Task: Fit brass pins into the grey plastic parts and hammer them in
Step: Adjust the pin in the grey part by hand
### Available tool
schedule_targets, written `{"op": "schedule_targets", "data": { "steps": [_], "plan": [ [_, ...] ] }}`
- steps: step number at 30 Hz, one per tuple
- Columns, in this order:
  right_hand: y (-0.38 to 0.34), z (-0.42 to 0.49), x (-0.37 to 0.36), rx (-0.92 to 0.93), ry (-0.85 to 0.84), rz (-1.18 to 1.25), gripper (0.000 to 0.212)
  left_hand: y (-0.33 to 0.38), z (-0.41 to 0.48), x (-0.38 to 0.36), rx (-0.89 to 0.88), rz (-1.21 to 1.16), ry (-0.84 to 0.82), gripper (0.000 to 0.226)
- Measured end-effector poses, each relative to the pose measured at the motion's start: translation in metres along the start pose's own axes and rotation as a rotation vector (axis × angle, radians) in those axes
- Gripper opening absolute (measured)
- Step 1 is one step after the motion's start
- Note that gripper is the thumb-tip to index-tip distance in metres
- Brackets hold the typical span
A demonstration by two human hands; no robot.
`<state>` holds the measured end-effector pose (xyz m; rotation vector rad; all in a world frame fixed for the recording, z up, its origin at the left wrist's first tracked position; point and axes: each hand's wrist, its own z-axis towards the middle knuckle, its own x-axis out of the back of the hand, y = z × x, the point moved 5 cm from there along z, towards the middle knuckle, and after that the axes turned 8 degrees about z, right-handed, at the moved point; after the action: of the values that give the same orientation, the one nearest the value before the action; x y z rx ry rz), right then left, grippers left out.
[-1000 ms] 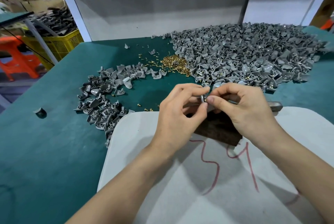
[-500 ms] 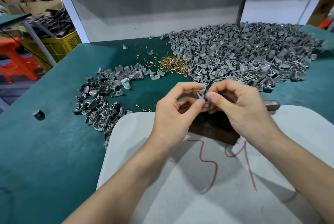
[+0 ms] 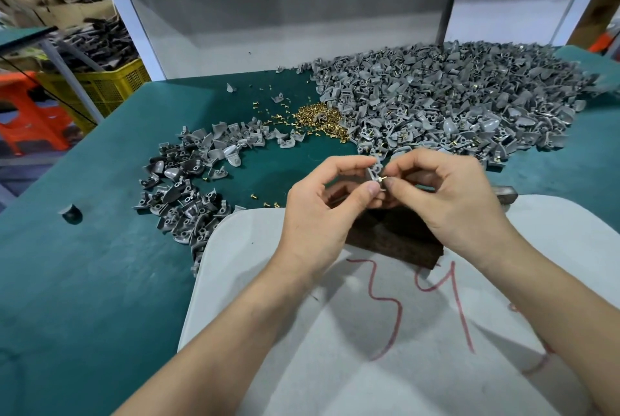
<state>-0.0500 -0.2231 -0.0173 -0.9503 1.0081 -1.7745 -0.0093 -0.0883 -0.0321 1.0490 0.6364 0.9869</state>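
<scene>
- The part, a small grey plastic piece, is held in the air between both hands, above a dark block near the table's front middle.
- A brass pin lies sideways at the part's lower right edge, its tip touching the part.
- The left hand pinches the part between thumb and forefinger, with its other fingers curled beneath.
- The right hand has its thumb and forefinger clenched on the pin's outer end.
- The block lies on a white board marked with red figures. The board lies on the green table.
- A metal lump shows just behind the right hand. I cannot tell what it is.
- Beyond the hands is a heap of loose pins. A big pile of grey parts touches it on the right, and a small pile curves round to the left.
- A yellow crate stands off the table's far left.
</scene>
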Motion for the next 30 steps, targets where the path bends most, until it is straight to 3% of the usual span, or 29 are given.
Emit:
{"op": "schedule_targets", "data": {
  "steps": [13,21,30],
  "plan": [
    [-0.01,-0.001,0.004,0.106,0.057,-0.209,0.029,-0.004,0.001,-0.001,0.039,0.035,-0.031,0.028],
    [-0.005,0.0,0.004,0.042,0.056,-0.14,0.025,-0.008,0.002,0.0,0.041,0.078,-0.036,0.027],
    [-0.007,0.001,0.003,0.068,0.053,-0.238,0.017,-0.011,0.001,0.001,0.018,0.187,-0.028,0.028]
  ]
}}
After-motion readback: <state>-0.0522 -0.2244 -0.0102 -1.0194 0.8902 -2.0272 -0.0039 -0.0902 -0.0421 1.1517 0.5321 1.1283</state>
